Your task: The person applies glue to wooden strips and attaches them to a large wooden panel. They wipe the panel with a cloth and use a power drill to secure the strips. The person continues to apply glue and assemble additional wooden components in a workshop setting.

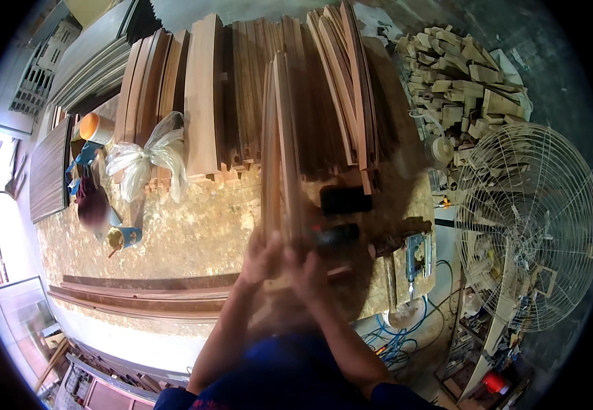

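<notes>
Both hands are near the front middle of the workbench (pixel 173 239), blurred by motion. My left hand (pixel 262 260) is closed round the near end of a long wooden strip (pixel 269 157). Beside it my right hand (pixel 304 270) grips the near end of a second wooden strip (pixel 288 150). The two strips lie close together, pointing away from me over the stacked boards, their far ends nearly meeting. Just right of the strips, a black rectangular object (pixel 346 200) and a smaller dark object (pixel 337 234) rest on the bench.
Stacked wooden boards (pixel 204 102) line the bench's far side. A knotted plastic bag (pixel 147 157) and a blue cup (pixel 129 237) lie left. Long strips (pixel 146 295) run along the near edge. A power tool (pixel 414 263), a wire-caged fan (pixel 525 229) and heaped wood offcuts (pixel 464 82) are right.
</notes>
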A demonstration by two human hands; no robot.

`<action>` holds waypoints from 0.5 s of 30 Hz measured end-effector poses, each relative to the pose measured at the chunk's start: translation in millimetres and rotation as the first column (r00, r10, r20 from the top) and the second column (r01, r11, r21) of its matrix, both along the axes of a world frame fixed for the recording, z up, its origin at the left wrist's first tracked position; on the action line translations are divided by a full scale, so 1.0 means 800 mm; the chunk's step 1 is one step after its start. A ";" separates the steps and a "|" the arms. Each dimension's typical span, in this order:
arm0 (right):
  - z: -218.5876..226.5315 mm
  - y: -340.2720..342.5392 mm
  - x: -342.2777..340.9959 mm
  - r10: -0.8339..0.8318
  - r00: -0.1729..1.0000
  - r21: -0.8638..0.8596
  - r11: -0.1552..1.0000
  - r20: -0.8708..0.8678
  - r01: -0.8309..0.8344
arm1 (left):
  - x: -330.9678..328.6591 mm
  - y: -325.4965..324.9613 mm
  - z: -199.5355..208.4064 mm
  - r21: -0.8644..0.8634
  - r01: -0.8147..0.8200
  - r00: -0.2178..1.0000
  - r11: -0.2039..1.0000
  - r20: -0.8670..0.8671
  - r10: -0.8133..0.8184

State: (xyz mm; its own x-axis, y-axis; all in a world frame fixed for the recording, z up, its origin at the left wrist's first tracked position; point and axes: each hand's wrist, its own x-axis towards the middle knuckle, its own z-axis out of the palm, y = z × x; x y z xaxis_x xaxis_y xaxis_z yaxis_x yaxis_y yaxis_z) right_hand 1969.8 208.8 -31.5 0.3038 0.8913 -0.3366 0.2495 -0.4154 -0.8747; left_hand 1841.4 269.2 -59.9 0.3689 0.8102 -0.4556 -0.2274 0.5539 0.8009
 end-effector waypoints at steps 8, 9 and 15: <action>-0.020 -0.004 -0.007 0.035 0.999 -0.134 0.990 -0.010 -0.036 | 0.013 -0.008 0.005 0.085 0.029 0.997 0.996 -0.067 -0.024; -0.023 -0.005 -0.005 0.156 0.986 -0.182 0.973 0.052 -0.144 | 0.011 -0.009 0.002 0.061 0.044 0.996 0.997 -0.083 -0.039; -0.016 -0.027 0.005 0.148 0.982 -0.140 0.977 -0.113 -0.164 | 0.004 -0.021 -0.006 0.030 0.028 0.998 0.999 -0.062 -0.026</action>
State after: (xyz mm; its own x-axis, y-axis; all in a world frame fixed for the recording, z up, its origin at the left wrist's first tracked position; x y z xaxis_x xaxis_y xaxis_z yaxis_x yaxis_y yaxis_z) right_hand 1973.9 187.4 -44.3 0.1225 0.8629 -0.4903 0.2343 -0.5052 -0.8306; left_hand 1844.6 252.2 -65.1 0.3625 0.8142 -0.4535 -0.1622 0.5343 0.8296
